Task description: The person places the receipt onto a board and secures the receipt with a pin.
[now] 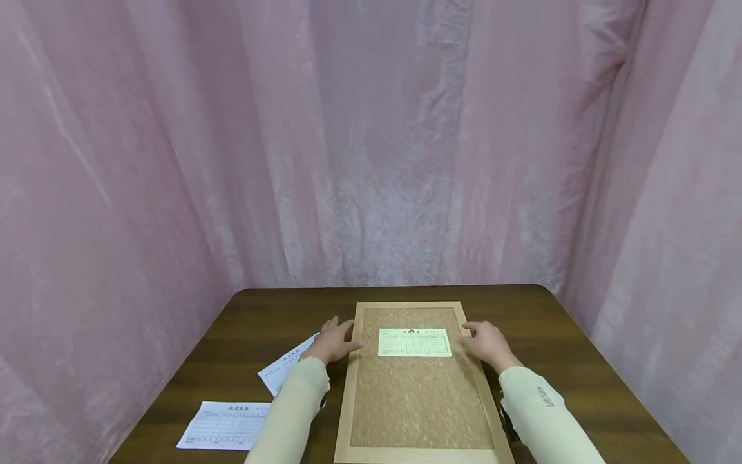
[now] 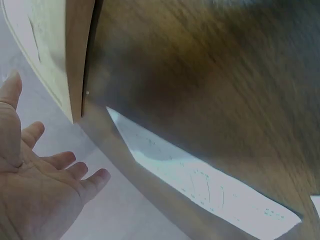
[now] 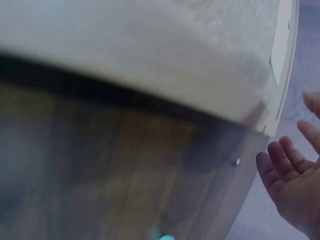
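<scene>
A cork board [image 1: 420,406] with a pale wood frame lies lengthwise on the table. Across its upper part rests a light green printed form [image 1: 414,343]. Beside the board's left edge is my left hand [image 1: 330,341], its fingers spread and its thumb reaching over the frame. On the opposite side, my right hand [image 1: 489,345] is at the right frame edge, fingers loosely extended toward the form. In the wrist views, the left palm [image 2: 42,185] and right palm [image 3: 295,175] both show with nothing gripped.
Just left of the left hand, a white printed form [image 1: 286,364] lies at an angle, partly covered by the arm. Another white form [image 1: 223,425] lies nearer the front. A small purple-and-white object [image 3: 237,162] and a teal one [image 3: 166,237] appear on the table [image 3: 115,170] beside the board.
</scene>
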`<state>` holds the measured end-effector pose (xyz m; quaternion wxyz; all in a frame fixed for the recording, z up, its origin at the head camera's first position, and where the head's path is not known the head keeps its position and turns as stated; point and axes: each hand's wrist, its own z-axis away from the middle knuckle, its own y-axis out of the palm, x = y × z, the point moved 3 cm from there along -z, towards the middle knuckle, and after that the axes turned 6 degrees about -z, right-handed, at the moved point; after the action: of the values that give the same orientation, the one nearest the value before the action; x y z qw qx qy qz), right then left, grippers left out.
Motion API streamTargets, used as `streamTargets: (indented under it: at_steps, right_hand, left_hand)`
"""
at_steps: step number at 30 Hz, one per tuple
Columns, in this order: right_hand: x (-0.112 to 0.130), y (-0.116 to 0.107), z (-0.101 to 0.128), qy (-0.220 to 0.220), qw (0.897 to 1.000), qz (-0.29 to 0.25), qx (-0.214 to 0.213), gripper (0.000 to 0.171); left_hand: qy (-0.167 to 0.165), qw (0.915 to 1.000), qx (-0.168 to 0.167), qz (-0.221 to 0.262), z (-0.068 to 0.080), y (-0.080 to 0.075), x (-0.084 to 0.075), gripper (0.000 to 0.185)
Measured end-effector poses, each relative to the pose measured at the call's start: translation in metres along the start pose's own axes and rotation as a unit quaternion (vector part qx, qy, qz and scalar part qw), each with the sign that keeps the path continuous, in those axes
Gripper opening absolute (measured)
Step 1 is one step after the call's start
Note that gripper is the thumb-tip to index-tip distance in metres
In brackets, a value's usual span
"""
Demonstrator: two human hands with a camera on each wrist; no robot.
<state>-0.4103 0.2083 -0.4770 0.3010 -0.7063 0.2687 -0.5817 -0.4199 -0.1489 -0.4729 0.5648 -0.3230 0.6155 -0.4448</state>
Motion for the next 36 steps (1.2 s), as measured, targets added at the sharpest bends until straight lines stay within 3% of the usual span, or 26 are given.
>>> streamTargets:
  at_steps: [5,16,28,36]
  right_hand:
    - [-0.009,0.000,0.011,0.008,1.000,0.000,0.020,0.056]
    - [-0.013,0.015,0.034,0.006,0.998,0.028,0.049,0.086]
    - [-0.016,0.018,0.046,0.028,0.996,0.055,0.069,0.093]
    - [-0.016,0.018,0.049,0.026,0.995,0.063,0.066,0.099]
  left_hand:
    - [0.003,1.0000,-0.004,0.008,0.006,-0.009,0.007,0.070]
    - [0.007,0.9993,-0.011,0.034,0.017,-0.007,0.019,0.069]
    - [0.003,0.9946,-0.023,0.101,0.028,-0.015,0.030,0.073]
    - [0.007,0.9949,-0.028,0.097,0.036,-0.018,0.038,0.072]
